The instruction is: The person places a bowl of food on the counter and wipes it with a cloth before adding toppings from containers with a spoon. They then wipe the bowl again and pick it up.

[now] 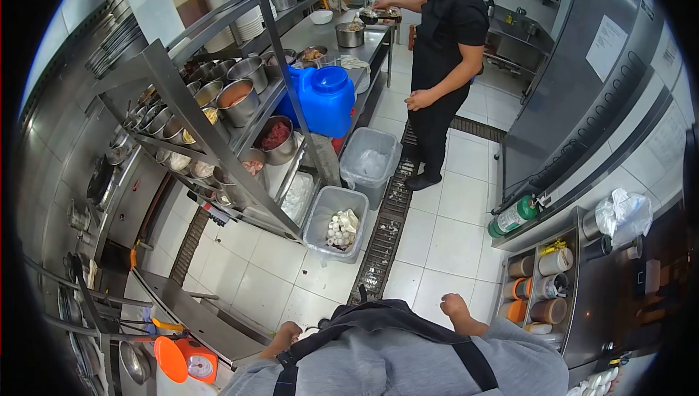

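At the bottom of the head view I see my own grey shirt (408,367) with a black apron (378,316) bunched across it. My left hand (287,335) is closed at the apron's left end, by a black strap with a buckle (286,370). My right hand (457,307) is closed at the apron's right end, with the forearm running back to my sleeve. Both hands are low, close to my body, above the white tiled floor (444,243).
A steel rack (218,115) at the left holds metal bowls of food and a blue jug (326,99). Two clear bins (336,222) stand on the floor by a drain grate (386,236). A person in black (445,68) works at the far counter. At right, a steel unit holds containers (542,287) and a green bottle (514,216).
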{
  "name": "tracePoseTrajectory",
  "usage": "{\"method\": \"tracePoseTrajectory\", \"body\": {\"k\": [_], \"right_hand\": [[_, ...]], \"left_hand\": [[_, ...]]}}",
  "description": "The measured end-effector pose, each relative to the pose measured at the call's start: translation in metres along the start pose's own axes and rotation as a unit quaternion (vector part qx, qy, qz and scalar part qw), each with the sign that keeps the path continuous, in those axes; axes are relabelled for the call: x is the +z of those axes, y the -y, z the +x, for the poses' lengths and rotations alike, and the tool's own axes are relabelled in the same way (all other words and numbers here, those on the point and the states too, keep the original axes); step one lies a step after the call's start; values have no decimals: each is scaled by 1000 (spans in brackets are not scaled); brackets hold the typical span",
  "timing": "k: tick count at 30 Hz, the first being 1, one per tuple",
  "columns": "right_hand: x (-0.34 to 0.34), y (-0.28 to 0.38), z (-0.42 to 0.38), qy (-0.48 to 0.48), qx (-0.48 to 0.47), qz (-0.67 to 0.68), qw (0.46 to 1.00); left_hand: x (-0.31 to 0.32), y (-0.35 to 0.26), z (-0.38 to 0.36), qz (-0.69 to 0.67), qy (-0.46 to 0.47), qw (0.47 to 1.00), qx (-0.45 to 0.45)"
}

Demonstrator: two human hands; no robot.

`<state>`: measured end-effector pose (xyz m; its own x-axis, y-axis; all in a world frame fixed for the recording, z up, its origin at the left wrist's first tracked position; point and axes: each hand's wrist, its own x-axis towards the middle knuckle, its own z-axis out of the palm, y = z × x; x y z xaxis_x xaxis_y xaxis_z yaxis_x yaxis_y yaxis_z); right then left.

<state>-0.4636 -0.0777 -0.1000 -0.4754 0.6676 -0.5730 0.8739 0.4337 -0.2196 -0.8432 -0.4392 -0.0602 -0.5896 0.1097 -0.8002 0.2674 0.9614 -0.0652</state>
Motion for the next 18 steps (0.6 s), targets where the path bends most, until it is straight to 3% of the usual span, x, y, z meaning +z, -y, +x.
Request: {"method": "tracePoseTrajectory", "body": {"k": [2, 3, 5, 6, 7, 8, 9, 10, 11, 14, 16, 18], "right_hand": [[2, -3, 4, 3, 3, -11, 1000], [-2, 2, 1, -1, 8, 1, 1000], [-3, 11, 0, -30, -14, 11, 999], [-1, 17, 3, -31, -16, 9, 999], [1, 23, 8, -16, -38, 1, 999], [3, 31, 12, 0, -60, -6, 998], [3, 40, 11, -11, -74, 1, 997], [2, 48, 10, -10, -76, 1, 997], [0, 55, 9, -2, -90, 9, 996], [-6, 68, 8, 10, -105, 22, 994], [-1, 65, 11, -40, -100, 75, 991], [3, 54, 19, -48, -94, 68, 992]], "left_hand": [[-10, -5, -7, 32, 2, 994, 104], [18, -1, 42, 28, -1, 994, 103], [50, 15, 135, 21, 159, 956, 244], [47, 6, 137, 18, 157, 957, 244], [38, -14, 139, 217, 106, 911, 334], [29, -34, 140, 405, 49, 818, 406], [22, -46, 132, 403, 49, 819, 405], [19, -53, 121, 198, 43, 924, 325], [15, -59, 108, -19, 34, 973, 227], [11, -70, 97, -37, -14, 965, 261], [7, -71, 93, -34, -13, 967, 253], [0, -67, 93, 111, 28, 959, 260]]}}
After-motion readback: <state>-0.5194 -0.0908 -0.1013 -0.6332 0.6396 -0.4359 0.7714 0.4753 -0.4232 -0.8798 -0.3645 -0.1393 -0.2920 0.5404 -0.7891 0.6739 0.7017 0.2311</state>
